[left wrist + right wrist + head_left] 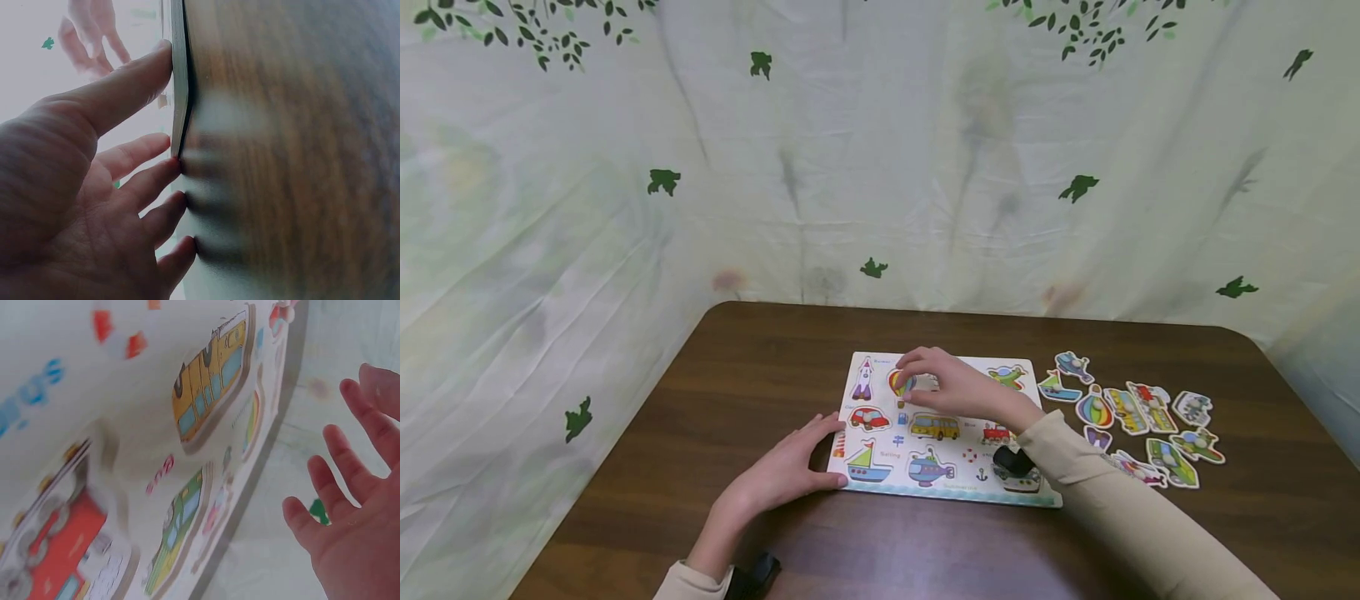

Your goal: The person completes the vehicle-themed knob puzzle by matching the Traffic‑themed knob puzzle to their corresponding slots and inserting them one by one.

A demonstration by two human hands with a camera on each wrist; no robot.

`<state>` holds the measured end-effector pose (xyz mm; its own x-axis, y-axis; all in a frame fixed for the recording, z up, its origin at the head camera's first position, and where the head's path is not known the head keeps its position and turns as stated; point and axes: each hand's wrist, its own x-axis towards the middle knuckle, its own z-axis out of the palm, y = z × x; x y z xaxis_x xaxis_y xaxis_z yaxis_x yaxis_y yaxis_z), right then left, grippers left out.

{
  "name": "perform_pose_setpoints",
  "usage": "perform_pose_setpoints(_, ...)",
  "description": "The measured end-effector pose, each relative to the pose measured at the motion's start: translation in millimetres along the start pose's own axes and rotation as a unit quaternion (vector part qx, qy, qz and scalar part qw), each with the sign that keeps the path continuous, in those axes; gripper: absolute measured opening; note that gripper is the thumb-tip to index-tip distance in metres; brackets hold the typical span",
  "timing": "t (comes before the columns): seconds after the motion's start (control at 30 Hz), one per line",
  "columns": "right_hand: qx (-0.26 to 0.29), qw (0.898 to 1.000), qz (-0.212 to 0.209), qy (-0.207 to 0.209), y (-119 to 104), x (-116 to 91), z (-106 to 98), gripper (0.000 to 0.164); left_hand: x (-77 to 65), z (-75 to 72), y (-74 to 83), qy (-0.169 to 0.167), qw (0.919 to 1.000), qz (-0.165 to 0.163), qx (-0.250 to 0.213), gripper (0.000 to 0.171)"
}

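A white puzzle board (940, 497) printed with vehicles lies on the table. At its left edge is my left hand (786, 467), thumb and fingers spread; in the left wrist view the thumb touches the board's side (180, 81) and the fingertips meet the tabletop. My right hand (951, 383) hovers over the upper part of the board, fingers loosely bent near the hot-air balloon picture (897, 380). Nothing shows between those fingers in the right wrist view, where the yellow bus (215, 378) lies to their left. The right hand and forearm hide part of the board's upper row.
Several loose vehicle pieces lie right of the board, among them a balloon piece (1094, 408), a sailboat piece (1060, 387) and a grey piece (1192, 408). The brown table (760, 358) ends at a pale curtain (880, 167) with green leaves.
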<state>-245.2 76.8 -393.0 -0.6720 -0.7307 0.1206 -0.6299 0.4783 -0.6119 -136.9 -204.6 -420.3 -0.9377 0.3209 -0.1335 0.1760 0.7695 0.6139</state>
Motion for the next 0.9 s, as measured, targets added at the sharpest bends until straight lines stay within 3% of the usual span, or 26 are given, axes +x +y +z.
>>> perform_pose_setpoints(0.5, 0.017, 0.996, 0.004, 0.087, 3, -50, -20, 0.012, 1.2, 0.9, -0.5, 0.002, 0.9999, -0.012, -0.003, 0.075)
perform_pose_setpoints(0.8, -0.004, 0.989, 0.052, 0.137, -2, -87, -30, 0.013, 1.8, 1.2, -2.1, -0.002, 0.9999, -0.011, 0.001, 0.076)
perform_pose_setpoints(0.9, -0.019, 0.986, 0.048, 0.156, -3, -100, -34, 0.014, 1.6, 0.4, -1.2, -0.001, 0.9999, -0.01, 0.001, 0.076)
